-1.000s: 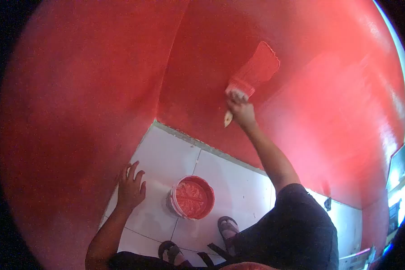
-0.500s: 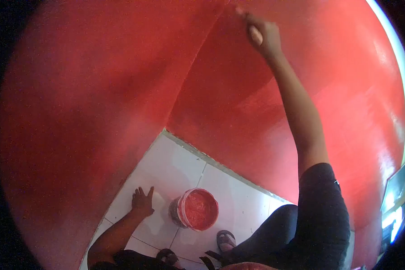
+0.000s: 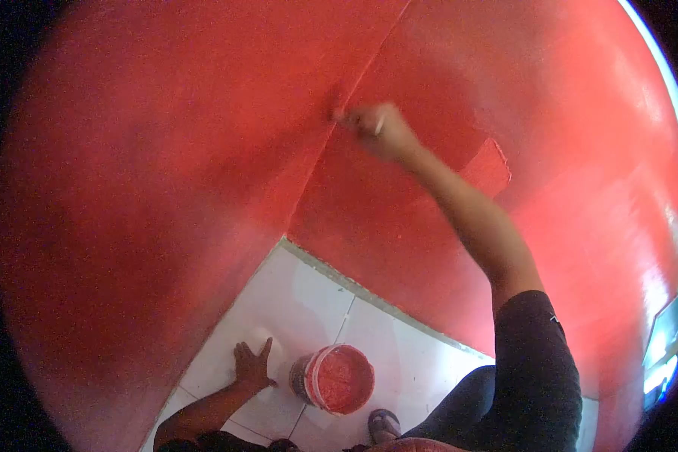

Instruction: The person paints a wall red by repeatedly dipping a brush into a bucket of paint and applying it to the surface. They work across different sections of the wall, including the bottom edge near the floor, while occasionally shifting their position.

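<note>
My right hand (image 3: pixel 382 129) is closed round a slim tool, probably a paintbrush, whose blurred tip (image 3: pixel 337 114) meets the red wall (image 3: pixel 429 203) at the corner line. A pale piece of the handle shows at the fist. My left hand (image 3: pixel 254 367) is held out low with its fingers spread and nothing in them. Just right of it, a bucket (image 3: pixel 337 379) of red paint stands on the tiled floor. Between the corner and my right forearm, the wall looks dark red and glossy.
Two red walls meet in a corner above white floor tiles (image 3: pixel 286 286). A rough grey strip (image 3: pixel 369 292) runs along the wall's foot. My sandalled foot (image 3: pixel 384 424) is right of the bucket. Bright objects (image 3: pixel 667 339) stand at the far right edge.
My right hand has moved down and left along the corner. A lighter, rough-edged red patch now shows beside my right forearm. The bucket and my left hand appear slightly lower in view.
</note>
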{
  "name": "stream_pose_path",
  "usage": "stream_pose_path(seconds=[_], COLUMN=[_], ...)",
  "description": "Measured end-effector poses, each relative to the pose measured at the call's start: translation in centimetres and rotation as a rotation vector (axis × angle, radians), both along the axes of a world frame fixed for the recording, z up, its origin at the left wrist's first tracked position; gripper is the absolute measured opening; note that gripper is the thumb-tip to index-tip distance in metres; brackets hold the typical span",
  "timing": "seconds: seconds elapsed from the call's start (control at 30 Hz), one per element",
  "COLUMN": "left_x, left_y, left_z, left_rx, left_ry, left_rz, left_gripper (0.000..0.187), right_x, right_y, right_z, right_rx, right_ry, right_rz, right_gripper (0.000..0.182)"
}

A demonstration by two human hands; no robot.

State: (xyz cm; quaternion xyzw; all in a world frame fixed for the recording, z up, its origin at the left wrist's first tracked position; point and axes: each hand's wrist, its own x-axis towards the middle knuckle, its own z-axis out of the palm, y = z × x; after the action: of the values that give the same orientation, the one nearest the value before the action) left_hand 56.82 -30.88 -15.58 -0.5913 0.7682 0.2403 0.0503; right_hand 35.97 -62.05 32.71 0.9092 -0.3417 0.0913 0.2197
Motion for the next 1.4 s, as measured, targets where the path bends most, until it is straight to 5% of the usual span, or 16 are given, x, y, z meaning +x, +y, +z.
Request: stream_pose_path(seconds=[0.07,0.23,0.37,0.47,0.5,0.63,0.8,0.87,0.9,0.93,1.0,1.07,1.17,1.23,1.33,1.4], left_x=[-0.9,-1.2,-0.7,-1.1,-1.1,-1.0,-1.0,-1.1,-1.2,-1.3,-1.3,-1.0,-0.6,-0.9,-0.9,-1.1], left_y=[-0.6,-0.7,-0.4,-0.5,-0.4,-0.3,-0.3,-0.4,-0.4,-0.3,-0.3,-0.3,-0.1,-0.4,-0.2,-0.2], left_z=[1.7,0.2,-0.1,-0.4,-0.7,-2.1,-2.0,-1.5,-1.2,-1.3,-1.8,-1.4,-0.9,-1.3,-2.4,-1.7], left_rx=[0.059,0.113,0.071,0.073,0.072,-0.002,0.013,0.019,0.026,0.025,0.040,0.041,0.044,0.034,0.059,0.047], left_ry=[0.001,-0.023,-0.004,-0.005,-0.013,-0.002,0.004,-0.024,-0.048,-0.046,-0.096,-0.057,0.001,0.021,-0.031,-0.031], left_rz=[0.016,-0.020,-0.056,-0.045,-0.041,-0.036,-0.047,-0.055,-0.053,-0.055,-0.062,-0.058,-0.051,-0.046,-0.055,-0.043], left_gripper=[0.138,0.144,0.144,0.145,0.145,0.145,0.145,0.145,0.146,0.146,0.147,0.147,0.146,0.145,0.143,0.141], right_x=[-1.6,2.0,2.7,0.7,0.6,-0.5,-0.7,-0.2,0.3,-1.8,-2.8,-0.5,1.9,4.9,3.1,3.9], right_y=[-3.7,-0.2,-0.1,-4.6,-4.6,-3.3,-5.5,-5.0,-4.6,-5.6,-8.5,-6.7,-4.7,-2.4,-5.5,-5.8], right_z=[5.8,24.6,27.6,20.1,15.7,-1.4,-0.3,8.5,13.5,18.3,25.1,26.8,25.0,19.8,9.1,0.4], right_rx=[0.079,-0.564,-1.024,-1.167,-0.816,-0.415,-0.025,0.264,-0.030,0.149,-0.585,-0.761,-0.799,-0.477,0.381,0.576], right_ry=[-0.527,-0.626,-0.468,-0.080,0.058,0.484,-0.021,-0.433,-0.304,-0.550,-0.556,-0.792,-1.083,-1.657,-1.819,-2.277], right_rz=[-0.116,-0.084,-0.035,0.052,-0.337,-0.147,0.181,-0.063,-0.278,-0.124,0.221,0.420,0.869,0.995,0.955,0.662], right_gripper=[0.013,0.012,0.016,0.010,0.026,0.030,0.019,0.014,0.013,0.020,0.011,0.016,0.021,0.026,0.051,0.060])
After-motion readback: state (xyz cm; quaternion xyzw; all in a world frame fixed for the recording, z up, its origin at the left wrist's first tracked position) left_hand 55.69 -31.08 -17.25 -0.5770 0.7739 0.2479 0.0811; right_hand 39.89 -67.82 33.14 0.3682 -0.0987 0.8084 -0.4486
